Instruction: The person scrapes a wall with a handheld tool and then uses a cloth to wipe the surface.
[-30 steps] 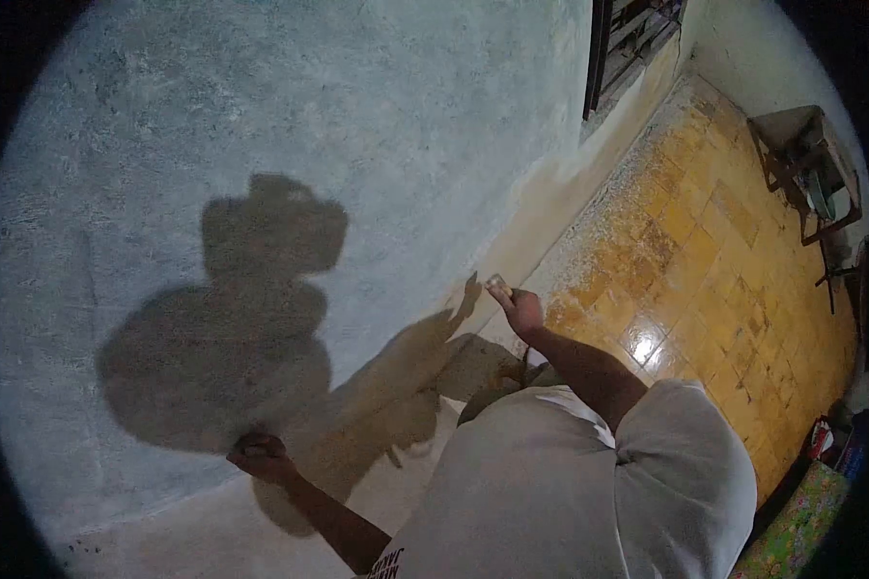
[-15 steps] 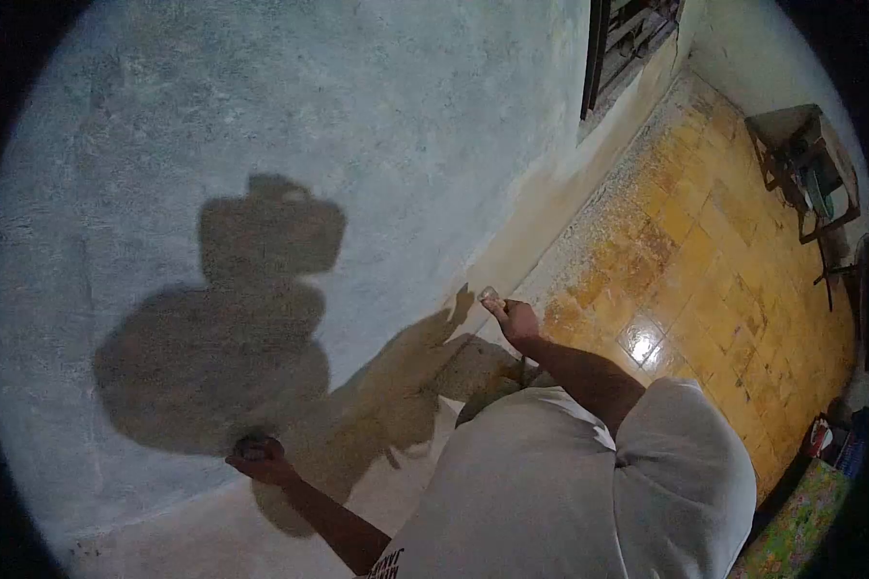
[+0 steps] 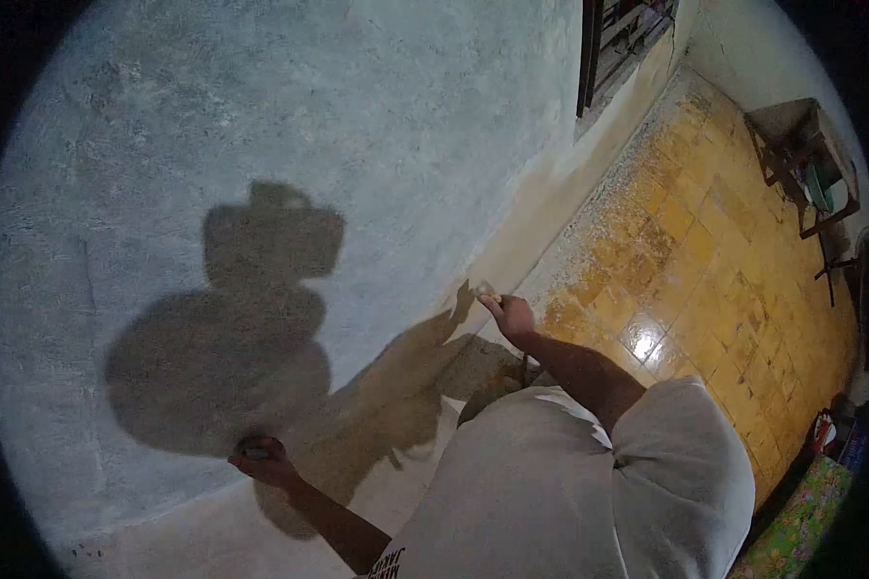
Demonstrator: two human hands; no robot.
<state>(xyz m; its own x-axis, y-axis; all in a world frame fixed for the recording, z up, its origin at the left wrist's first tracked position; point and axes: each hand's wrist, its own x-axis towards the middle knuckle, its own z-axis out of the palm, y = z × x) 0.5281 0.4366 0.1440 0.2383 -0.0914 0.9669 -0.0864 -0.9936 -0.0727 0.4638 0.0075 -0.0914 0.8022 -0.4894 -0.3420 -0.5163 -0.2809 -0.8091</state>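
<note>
My right hand [image 3: 514, 318] is closed on the handle of what looks like a small putty knife [image 3: 484, 289]. Its pale blade points up and left, close to the beige lower band of the wall [image 3: 536, 207]; whether it touches cannot be told. Lower left, my left hand [image 3: 264, 464] is curled, palm up, in front of the wall. A small greyish thing lies in its fingers, too dark to name. My body's large shadow covers the blue-grey wall [image 3: 425, 125] between and above the hands.
A barred window [image 3: 628, 43] is set in the wall at top right. Glossy yellow floor tiles [image 3: 690, 270] run along the wall's foot, with pale specks near it. A wooden stand [image 3: 811, 159] holds items at far right. Flowered cloth [image 3: 806, 516] lies at lower right.
The putty knife and my right hand have shifted slightly left. My left hand has turned a little, showing more of the greyish thing. My shadow has moved slightly right.
</note>
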